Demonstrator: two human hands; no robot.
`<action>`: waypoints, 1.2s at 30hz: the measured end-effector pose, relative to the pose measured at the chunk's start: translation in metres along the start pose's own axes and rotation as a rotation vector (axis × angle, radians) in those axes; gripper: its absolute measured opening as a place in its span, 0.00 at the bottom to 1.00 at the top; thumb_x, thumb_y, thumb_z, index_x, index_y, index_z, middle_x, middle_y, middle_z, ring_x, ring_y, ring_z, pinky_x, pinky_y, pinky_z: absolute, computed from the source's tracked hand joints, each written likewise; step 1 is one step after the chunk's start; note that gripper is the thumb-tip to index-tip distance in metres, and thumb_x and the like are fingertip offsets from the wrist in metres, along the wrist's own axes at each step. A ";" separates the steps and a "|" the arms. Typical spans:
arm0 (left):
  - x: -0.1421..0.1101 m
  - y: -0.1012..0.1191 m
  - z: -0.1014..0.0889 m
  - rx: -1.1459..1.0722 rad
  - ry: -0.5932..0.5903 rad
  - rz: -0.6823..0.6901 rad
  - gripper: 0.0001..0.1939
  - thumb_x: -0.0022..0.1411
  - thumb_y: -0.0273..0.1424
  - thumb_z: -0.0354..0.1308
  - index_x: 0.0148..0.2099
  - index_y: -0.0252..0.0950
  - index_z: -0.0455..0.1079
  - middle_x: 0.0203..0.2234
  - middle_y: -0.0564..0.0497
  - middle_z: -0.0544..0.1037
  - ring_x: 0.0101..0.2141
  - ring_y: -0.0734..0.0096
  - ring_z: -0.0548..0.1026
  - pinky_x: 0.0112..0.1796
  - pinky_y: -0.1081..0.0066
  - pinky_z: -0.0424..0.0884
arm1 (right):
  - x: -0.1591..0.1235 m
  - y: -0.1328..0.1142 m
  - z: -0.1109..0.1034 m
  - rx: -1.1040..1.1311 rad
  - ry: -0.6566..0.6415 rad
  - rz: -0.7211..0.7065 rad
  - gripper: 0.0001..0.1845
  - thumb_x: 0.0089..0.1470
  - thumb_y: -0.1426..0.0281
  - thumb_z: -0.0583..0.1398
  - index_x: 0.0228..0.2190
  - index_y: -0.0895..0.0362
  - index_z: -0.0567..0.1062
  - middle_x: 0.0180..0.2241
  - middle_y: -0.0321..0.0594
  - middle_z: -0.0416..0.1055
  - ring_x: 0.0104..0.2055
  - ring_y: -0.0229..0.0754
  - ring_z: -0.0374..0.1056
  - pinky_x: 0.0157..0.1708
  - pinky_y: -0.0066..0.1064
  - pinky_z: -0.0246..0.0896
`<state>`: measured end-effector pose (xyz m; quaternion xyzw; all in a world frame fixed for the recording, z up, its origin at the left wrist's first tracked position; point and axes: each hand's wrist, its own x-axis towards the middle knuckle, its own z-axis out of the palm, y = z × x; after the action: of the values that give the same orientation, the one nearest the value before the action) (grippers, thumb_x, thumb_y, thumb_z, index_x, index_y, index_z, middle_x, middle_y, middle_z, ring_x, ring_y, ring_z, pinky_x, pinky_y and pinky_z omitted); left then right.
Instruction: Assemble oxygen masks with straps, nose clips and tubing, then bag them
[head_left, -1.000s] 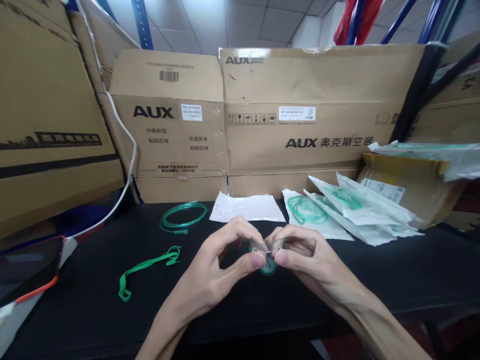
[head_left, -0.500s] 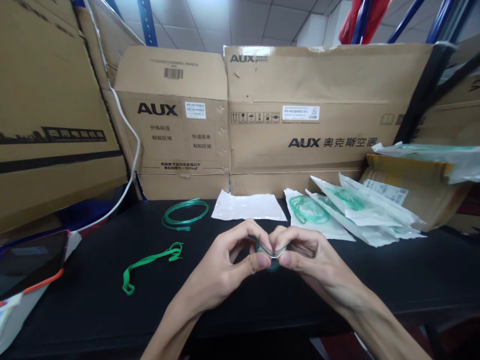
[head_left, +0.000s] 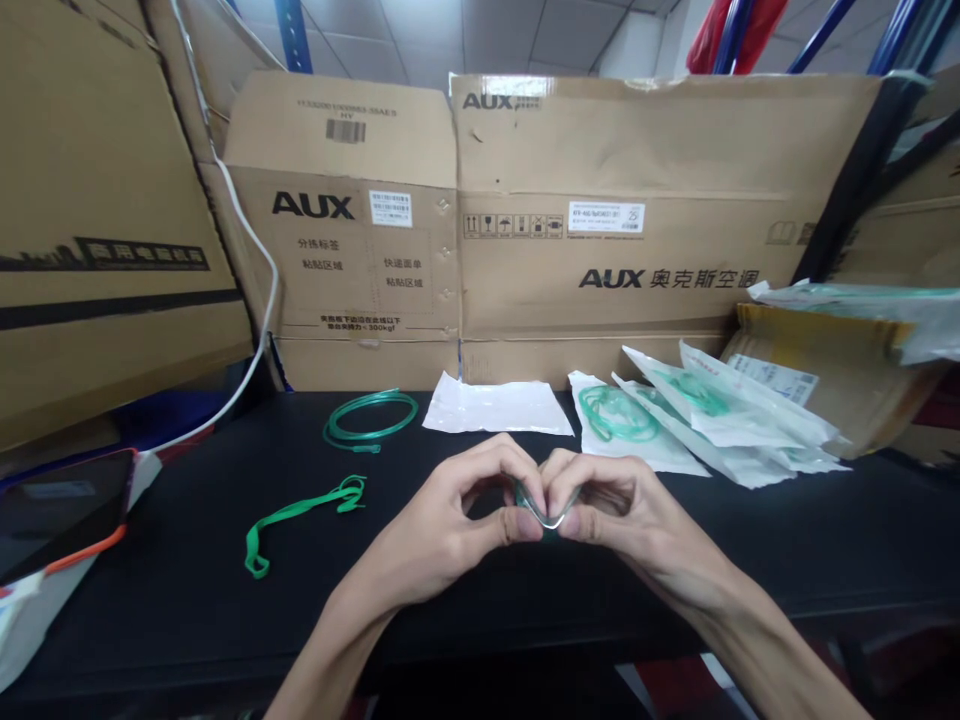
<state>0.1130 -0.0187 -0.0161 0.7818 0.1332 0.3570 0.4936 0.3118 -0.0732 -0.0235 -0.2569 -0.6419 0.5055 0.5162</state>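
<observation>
Between my two hands is a small green see-through piece, apparently an oxygen mask (head_left: 551,521), with a silvery metal strip bent into a V along its edge. My left hand (head_left: 480,505) pinches its left side between thumb and fingers. On the other side my right hand (head_left: 619,500) grips it the same way, and the fingertips of both hands nearly meet. Most of the mask is hidden behind my fingers. To the left lies a green elastic strap (head_left: 300,512), loosely folded. A coil of green clear tubing (head_left: 369,420) rests behind it.
White packets with green tubing (head_left: 628,425) lie stacked at the back right beside a taped carton (head_left: 825,330). One flat white packet (head_left: 497,405) lies at the back centre. Large AUX boxes (head_left: 637,180) wall the black table (head_left: 420,640). A phone (head_left: 67,510) stands left.
The metal strip is bent into a sharper V than before. Both hands stay in nearly the same place, and the view has tilted slightly.
</observation>
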 end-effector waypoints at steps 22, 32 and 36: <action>-0.001 0.005 -0.004 0.128 0.007 0.037 0.03 0.64 0.29 0.64 0.35 0.38 0.74 0.36 0.54 0.71 0.40 0.69 0.70 0.45 0.70 0.63 | 0.000 -0.004 0.005 -0.138 -0.001 0.000 0.04 0.59 0.68 0.65 0.33 0.55 0.76 0.34 0.35 0.70 0.38 0.39 0.65 0.40 0.32 0.58; -0.004 0.009 -0.011 0.054 -0.054 0.022 0.07 0.68 0.36 0.59 0.41 0.38 0.75 0.37 0.52 0.73 0.39 0.69 0.71 0.41 0.71 0.64 | -0.005 -0.010 0.008 -0.170 0.027 -0.007 0.07 0.51 0.75 0.70 0.31 0.54 0.77 0.34 0.34 0.71 0.39 0.39 0.67 0.42 0.32 0.59; -0.004 0.009 -0.012 0.099 -0.060 0.042 0.08 0.70 0.33 0.57 0.39 0.38 0.76 0.36 0.51 0.73 0.37 0.70 0.72 0.39 0.72 0.64 | -0.005 -0.010 0.007 -0.150 0.011 -0.016 0.09 0.48 0.77 0.71 0.30 0.54 0.78 0.32 0.34 0.72 0.38 0.39 0.67 0.41 0.33 0.59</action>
<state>0.1002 -0.0175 -0.0068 0.8181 0.1194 0.3368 0.4506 0.3092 -0.0830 -0.0163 -0.2922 -0.6773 0.4505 0.5030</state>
